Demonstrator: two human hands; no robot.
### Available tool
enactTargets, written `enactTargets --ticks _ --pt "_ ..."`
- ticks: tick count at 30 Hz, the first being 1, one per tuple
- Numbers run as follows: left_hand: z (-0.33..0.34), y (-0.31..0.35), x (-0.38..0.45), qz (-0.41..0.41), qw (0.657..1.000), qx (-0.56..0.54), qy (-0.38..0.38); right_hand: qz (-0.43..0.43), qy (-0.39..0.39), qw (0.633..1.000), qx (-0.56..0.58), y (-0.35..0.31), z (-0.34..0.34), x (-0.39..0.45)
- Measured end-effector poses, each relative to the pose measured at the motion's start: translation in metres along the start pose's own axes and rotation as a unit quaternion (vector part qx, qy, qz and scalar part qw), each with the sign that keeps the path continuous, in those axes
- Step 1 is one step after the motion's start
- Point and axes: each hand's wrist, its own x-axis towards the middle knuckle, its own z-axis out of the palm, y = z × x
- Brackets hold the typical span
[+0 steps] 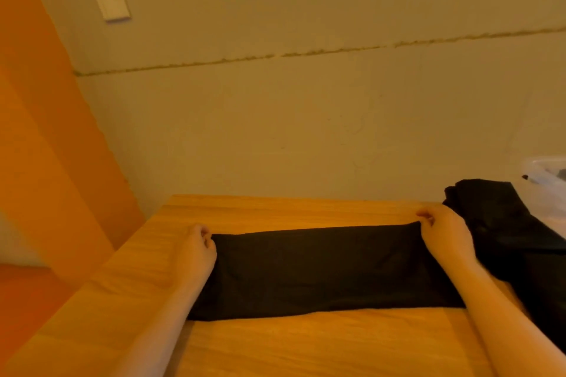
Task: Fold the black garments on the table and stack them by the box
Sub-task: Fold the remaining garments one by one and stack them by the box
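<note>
A black garment [324,269] lies flat as a wide band across the middle of the table [275,346]. The left hand [199,248] pinches its far left corner; the right hand [444,229] pinches its far right corner — fingers curled on the cloth. Bare wood lies open toward the table's far and near edges. Another dark garment [514,229] is heaped at the right edge, beside a clear box [548,174].

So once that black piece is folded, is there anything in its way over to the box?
Nothing visible blocks it. Both hands, left hand and right hand, pinch the far corners of the black garment. Between it and the clear box lies only the pile of black clothes, where it presumably goes.
</note>
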Motion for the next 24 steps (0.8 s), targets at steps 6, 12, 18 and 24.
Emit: enactTargets --ticks 6,12,18,24 --pt "0.01 0.079 -0.07 0.289 0.922 0.136 -0.217 -0.262 -0.248 0.929 -0.086 -0.066 0.023 -0.052" --pt "0.025 0.058 -0.046 0.122 0.928 0.208 -0.283 -0.207 -0.332 0.9 -0.194 -0.052 0.036 -0.047" --pt "0.015 0.02 -0.018 -0.004 0.951 0.224 -0.212 -0.101 -0.29 0.918 -0.249 -0.019 0.019 -0.013" --pt "0.012 0.016 -0.004 -0.003 0.95 0.216 -0.227 -0.061 -0.267 0.934 -0.23 -0.011 0.01 -0.014"
